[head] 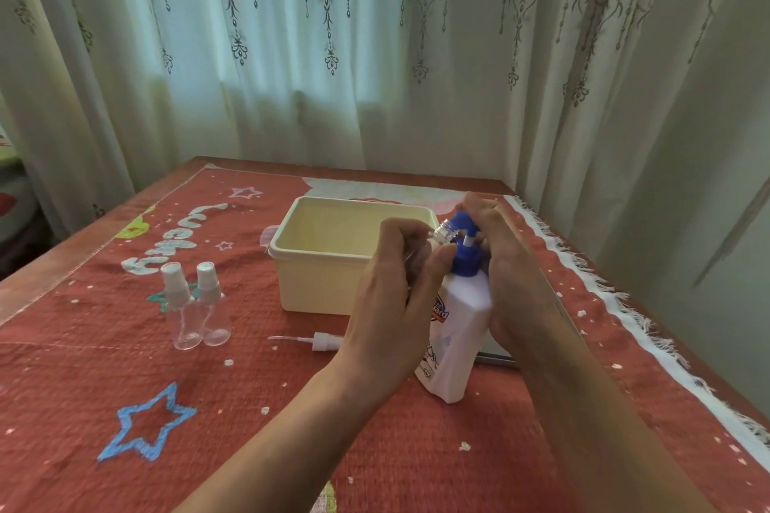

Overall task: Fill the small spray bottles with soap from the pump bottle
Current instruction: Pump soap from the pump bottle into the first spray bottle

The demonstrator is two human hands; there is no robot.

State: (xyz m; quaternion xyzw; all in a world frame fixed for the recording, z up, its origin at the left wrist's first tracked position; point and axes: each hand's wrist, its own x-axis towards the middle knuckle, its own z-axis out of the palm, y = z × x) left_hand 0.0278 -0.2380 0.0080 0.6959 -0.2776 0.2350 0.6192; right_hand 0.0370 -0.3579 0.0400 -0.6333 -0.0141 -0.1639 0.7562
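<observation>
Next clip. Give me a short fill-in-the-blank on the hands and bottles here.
1. The left hand holds an uncapped small bottle at the soap bottle's ____ pump, under the right hand.
2. ____ capped spray bottles stand on the cloth.
3. The loose spray cap lies on the ____ cloth.
Missing words: blue; two; red.

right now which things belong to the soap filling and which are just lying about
In use: white pump bottle with blue top, uncapped clear spray bottle, two capped clear spray bottles, loose white spray cap.
Idle: cream plastic tub, red star-patterned cloth.
</observation>
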